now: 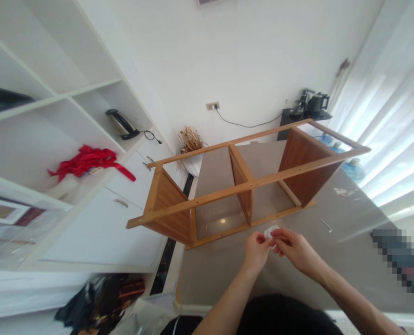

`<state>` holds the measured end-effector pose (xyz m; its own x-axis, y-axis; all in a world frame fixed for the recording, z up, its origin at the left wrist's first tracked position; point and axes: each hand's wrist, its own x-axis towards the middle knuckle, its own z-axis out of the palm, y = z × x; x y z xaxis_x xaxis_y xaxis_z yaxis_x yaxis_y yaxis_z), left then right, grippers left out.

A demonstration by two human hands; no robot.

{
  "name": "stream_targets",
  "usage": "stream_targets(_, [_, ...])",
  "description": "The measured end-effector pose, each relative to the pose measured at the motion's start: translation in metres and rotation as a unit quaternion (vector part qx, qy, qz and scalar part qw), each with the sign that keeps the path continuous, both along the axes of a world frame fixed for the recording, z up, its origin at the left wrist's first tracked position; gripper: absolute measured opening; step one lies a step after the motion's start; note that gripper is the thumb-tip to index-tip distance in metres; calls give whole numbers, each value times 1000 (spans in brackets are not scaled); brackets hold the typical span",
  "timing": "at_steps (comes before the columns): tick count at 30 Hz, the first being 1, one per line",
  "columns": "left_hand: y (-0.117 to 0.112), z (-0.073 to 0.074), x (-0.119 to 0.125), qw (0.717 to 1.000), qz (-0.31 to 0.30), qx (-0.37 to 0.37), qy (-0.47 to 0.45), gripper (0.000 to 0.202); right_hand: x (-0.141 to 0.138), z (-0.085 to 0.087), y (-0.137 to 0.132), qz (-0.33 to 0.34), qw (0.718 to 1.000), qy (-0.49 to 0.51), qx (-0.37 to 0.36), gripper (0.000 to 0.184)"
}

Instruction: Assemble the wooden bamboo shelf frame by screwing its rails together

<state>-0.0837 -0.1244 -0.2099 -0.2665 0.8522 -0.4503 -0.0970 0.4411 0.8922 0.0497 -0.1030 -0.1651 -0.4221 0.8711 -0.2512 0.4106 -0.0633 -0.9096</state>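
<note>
My left hand (256, 252) and my right hand (295, 247) meet above the grey tabletop (220, 274). Between their fingertips is a small white crumpled packet (271, 230), pinched from both sides; what it contains cannot be made out. Just beyond them a wooden shelf frame (250, 184) lies on its side on the tabletop, with several slatted panels between its long rails. Neither hand touches the frame. To the right of my right hand lies a thin L-shaped metal key (326, 225).
Small whitish bits (346, 191) lie at the table's right side, near large water bottles (353, 168). A pixelated patch (402, 260) covers something at the right edge. White shelving (98, 223) with a kettle (122, 124) and red cloth (91, 160) stands left.
</note>
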Motion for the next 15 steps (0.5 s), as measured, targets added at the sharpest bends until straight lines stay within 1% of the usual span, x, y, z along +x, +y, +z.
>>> stream_targets(3, [2, -1, -1, 999, -6, 11, 33, 13, 3, 1, 2, 21, 994, -92, 49, 28])
stream_targets(5, [2, -2, 0, 999, -14, 13, 41, 11, 6, 3, 4, 42, 985, -142, 90, 29])
stream_targets(8, [0, -2, 3, 999, -35, 14, 34, 5, 9, 2, 5, 62, 970, -192, 136, 32])
stream_targets(12, [-1, -2, 7, 998, -49, 14, 23, 4, 10, -4, 3, 70, 958, -232, 155, 33])
stream_targets(15, [0, -5, 6, 998, -48, 14, 24, 6, 9, -5, 0, 73, 955, -240, 161, 36])
